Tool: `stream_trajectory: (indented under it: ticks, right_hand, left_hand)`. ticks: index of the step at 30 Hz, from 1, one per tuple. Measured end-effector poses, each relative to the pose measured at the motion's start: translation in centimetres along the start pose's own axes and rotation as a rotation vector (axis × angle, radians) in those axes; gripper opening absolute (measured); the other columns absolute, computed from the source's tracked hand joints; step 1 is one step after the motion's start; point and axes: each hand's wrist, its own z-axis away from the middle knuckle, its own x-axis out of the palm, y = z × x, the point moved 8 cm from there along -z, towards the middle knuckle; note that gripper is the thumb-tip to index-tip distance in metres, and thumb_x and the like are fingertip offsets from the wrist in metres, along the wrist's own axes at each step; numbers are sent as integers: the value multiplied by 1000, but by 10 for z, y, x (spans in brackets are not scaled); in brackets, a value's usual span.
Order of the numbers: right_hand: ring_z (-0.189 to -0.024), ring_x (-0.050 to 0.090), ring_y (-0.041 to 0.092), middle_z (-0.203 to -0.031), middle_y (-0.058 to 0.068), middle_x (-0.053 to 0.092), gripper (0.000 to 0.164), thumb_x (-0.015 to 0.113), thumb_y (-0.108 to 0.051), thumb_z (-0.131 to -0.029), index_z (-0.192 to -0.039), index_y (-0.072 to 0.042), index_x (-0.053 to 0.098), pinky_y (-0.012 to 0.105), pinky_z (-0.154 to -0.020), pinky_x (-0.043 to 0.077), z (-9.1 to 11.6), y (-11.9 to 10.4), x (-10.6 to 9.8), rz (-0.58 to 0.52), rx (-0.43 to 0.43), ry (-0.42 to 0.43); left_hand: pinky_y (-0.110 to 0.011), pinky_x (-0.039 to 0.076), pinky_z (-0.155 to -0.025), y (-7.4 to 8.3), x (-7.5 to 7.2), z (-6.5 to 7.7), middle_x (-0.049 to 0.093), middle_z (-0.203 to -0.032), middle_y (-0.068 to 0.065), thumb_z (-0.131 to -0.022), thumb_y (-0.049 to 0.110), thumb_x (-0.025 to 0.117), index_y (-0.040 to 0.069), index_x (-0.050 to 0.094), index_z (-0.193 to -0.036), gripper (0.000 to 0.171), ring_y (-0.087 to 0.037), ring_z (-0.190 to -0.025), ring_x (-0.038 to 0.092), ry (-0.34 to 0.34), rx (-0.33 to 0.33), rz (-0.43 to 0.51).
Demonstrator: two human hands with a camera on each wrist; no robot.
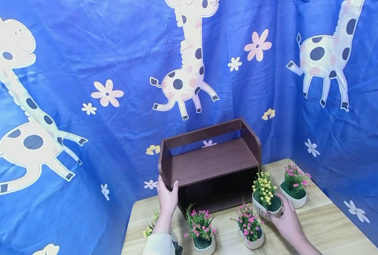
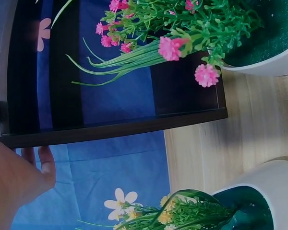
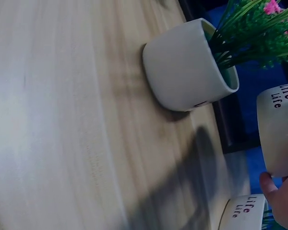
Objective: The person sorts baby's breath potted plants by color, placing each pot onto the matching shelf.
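Observation:
A dark brown wooden shelf with a raised back rail stands toward the back of the table. My left hand grips its left side panel near the front upper corner; the left wrist view shows fingers on the panel's outer side. My right hand holds a potted plant with yellow flowers beside the shelf's front right corner. In the right wrist view its white pot, printed "Life", is raised off the table, with a thumb or finger at its base.
Pink-flowered potted plants stand in front of the shelf, one at left, another at centre, and a third right of it. A yellow-flowered plant is partly hidden behind the left forearm. A blue giraffe-print curtain surrounds the wooden table.

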Motion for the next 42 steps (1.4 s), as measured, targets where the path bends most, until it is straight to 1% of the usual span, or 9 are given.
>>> stream_trajectory:
  ticks: [10, 16, 19, 21, 25, 28, 35, 39, 42]
  right_hand:
    - [-126, 47, 48, -138, 31, 46, 92, 90, -14, -69, -147, -1, 43, 70, -102, 40, -3, -22, -8, -16, -7, 19]
    - [-127, 46, 46, -142, 30, 43, 92, 90, -14, -69, -147, -2, 44, 66, -100, 45, -5, -31, -11, -20, -5, 26]
    - [-124, 50, 41, -143, 27, 43, 93, 91, -18, -70, -148, -5, 44, 54, -95, 54, -6, -36, -12, -7, -7, 24]
    - [-120, 52, 36, -142, 23, 45, 92, 91, -18, -70, -148, -7, 44, 41, -89, 58, -7, -41, -13, -2, -16, 22]
    - [-117, 52, 31, -136, 19, 48, 92, 91, -15, -68, -148, -8, 45, 20, -83, 54, -9, -53, -17, -15, -43, 36]
    - [-116, 51, 25, -135, 17, 49, 92, 91, -13, -68, -148, -10, 45, 13, -81, 49, -9, -64, -19, -29, -57, 46]
    - [-104, 47, 4, -134, 11, 50, 96, 91, -13, -68, -150, -16, 43, 14, -84, 50, -9, -82, -22, -11, -75, 56]
    - [-108, 49, 9, -134, 11, 49, 97, 91, -14, -68, -151, -15, 42, 12, -84, 48, -12, -93, -23, -17, -91, 58]
    - [-108, 53, 16, -135, 12, 49, 96, 91, -15, -68, -151, -15, 42, 16, -85, 50, -16, -102, -23, -23, -93, 56]
  left_hand:
    - [-57, 32, -118, 0, 1, 0, 39, -152, -23, -93, 22, 71, 12, 27, -158, 80, -41, -143, 38, 5, 11, 8]
    - [-58, 32, -118, 2, 0, 0, 38, -153, -24, -93, 22, 71, 12, 26, -158, 80, -41, -144, 38, 2, 14, 8]
    - [-58, 32, -118, 3, -1, 0, 39, -152, -24, -92, 22, 71, 12, 26, -158, 80, -42, -143, 38, 4, 18, 9]
    - [-58, 32, -118, 3, -1, 0, 39, -151, -25, -92, 22, 71, 11, 27, -158, 80, -42, -143, 38, 7, 21, 9]
    - [-58, 33, -117, 2, 0, 0, 40, -150, -26, -92, 22, 72, 11, 27, -158, 80, -42, -142, 39, 11, 19, 9]
    - [-58, 33, -117, 1, 0, 1, 41, -149, -26, -92, 22, 72, 12, 28, -157, 80, -43, -141, 40, 13, 12, 13]
    - [-58, 34, -116, 1, 2, 0, 41, -149, -25, -92, 22, 71, 14, 28, -157, 78, -42, -140, 41, 13, 5, 12]
    - [-58, 33, -117, 0, 3, -1, 40, -150, -25, -93, 22, 71, 13, 28, -158, 79, -42, -141, 40, 9, 4, 21]
    - [-57, 32, -118, -4, 3, -1, 38, -152, -25, -93, 22, 71, 13, 27, -158, 79, -41, -142, 39, 12, 3, 27]
